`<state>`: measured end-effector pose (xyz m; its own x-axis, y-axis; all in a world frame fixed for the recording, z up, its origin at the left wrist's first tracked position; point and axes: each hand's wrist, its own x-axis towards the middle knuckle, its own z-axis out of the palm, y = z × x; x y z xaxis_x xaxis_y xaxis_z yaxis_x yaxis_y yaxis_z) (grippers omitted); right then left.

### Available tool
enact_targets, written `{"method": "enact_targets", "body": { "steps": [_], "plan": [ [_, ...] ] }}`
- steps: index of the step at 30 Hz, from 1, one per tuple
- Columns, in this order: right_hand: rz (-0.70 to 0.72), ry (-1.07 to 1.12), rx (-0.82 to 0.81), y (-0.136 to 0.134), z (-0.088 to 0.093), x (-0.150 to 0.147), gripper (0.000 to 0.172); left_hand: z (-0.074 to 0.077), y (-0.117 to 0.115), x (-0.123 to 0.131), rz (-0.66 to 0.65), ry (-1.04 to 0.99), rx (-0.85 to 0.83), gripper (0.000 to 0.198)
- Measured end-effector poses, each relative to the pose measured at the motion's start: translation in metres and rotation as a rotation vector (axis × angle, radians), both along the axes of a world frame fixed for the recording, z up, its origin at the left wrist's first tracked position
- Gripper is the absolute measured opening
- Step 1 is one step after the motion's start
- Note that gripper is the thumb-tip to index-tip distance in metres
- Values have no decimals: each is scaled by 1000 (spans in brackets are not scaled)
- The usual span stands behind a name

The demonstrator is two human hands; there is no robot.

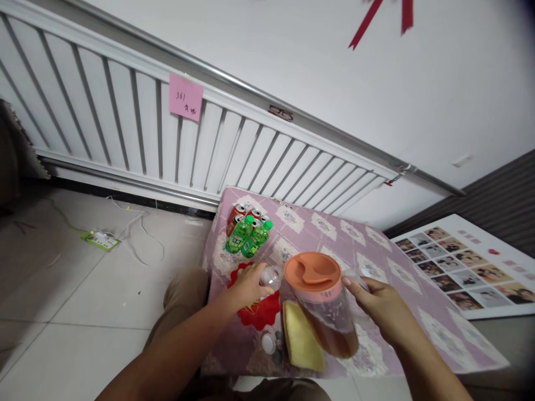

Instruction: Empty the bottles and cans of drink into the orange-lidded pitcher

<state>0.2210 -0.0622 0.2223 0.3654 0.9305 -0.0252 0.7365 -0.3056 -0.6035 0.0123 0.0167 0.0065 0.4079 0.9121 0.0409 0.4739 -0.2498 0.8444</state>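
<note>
My right hand [376, 301] is closed round the handle of a clear pitcher [330, 317] with an orange lid [312, 272]. Brown liquid lies in its lower part, and the pitcher is tilted with its top toward the left. Just left of the lid, my left hand [248, 287] grips a small clear glass [271, 277], its rim facing the pitcher. Beneath the left hand is a red scalloped mat [261, 312]. A white cup or cap [268, 342] sits near the mat's lower edge. A folded yellow cloth [301, 340] lies below the pitcher.
Two green bottles [246, 238] and several red cans [236, 210] stand on the far left of the flowered tablecloth [326, 225]. Behind runs a white radiator [267, 150] with a pink note [186, 97]. A photo board [472, 267] leans at right; a power strip [100, 240] is on the floor.
</note>
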Motion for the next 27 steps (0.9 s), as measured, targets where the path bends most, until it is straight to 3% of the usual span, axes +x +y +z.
{"method": "enact_targets", "body": {
  "steps": [27],
  "plan": [
    [21,-78,-19,4,0,6,53,6,-3,-3,-17,-4,-10,64]
  ]
}}
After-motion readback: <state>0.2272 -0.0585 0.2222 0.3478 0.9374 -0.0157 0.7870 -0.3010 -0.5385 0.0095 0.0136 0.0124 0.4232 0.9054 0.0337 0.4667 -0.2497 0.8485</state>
